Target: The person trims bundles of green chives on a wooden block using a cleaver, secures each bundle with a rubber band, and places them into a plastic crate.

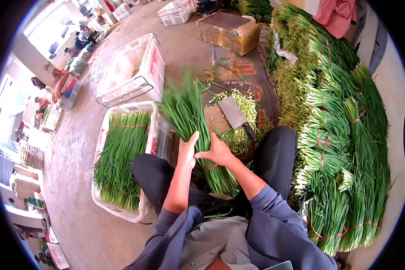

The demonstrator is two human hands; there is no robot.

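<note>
A large bundle of long green stalks (202, 121) is held between both hands above my lap, its far tips blurred. My left hand (187, 150) is wrapped round its left side, thumb up. My right hand (216, 150) grips the other side, the thumb reaching across the stalks. A red band crosses the bundle below my hands. Beyond it, a cleaver (233, 112) with a dark handle lies on a cutting board (217, 118) among chopped pale stalk ends (244, 105).
A white crate (96, 184) of green stalks stands at left, with a white crate (157, 74) behind it. Banded bundles (324, 135) are piled along the right. A taped box (229, 33) sits ahead. Several people are far left.
</note>
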